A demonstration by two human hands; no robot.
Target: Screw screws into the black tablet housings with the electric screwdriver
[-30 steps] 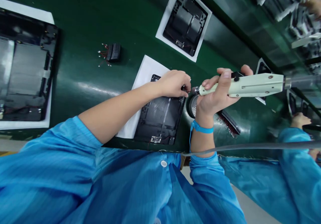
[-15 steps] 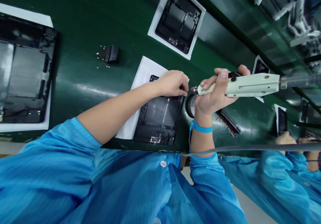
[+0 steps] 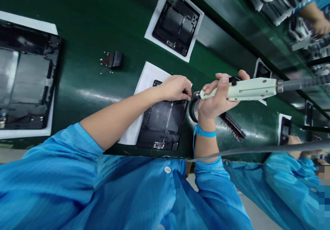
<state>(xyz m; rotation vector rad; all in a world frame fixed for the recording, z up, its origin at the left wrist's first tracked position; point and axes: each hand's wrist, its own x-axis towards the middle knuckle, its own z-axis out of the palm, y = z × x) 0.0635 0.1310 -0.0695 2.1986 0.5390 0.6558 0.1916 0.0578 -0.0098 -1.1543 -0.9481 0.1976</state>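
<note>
My right hand is wrapped round a pale green electric screwdriver, held nearly level with its tip pointing left. That tip is close to the fingers of my left hand; whether it touches anything is hidden. My left hand is bent over the upper right corner of an opened black tablet housing, thumb and fingers pinched together. What they pinch, if anything, I cannot make out. The housing lies on a white sheet at the table's near edge, with a small circuit board at its lower end.
More opened tablets lie on white sheets, one at left and one at the back. A block of black parts with wires, a perforated metal pot and a dark strip of parts lie around. A grey cable crosses at right, near a co-worker's sleeve.
The view has shifted slightly. Both my hands and the screwdriver keep nearly the same place at the tablet's corner. Another person's hand has come into view at the upper right.
</note>
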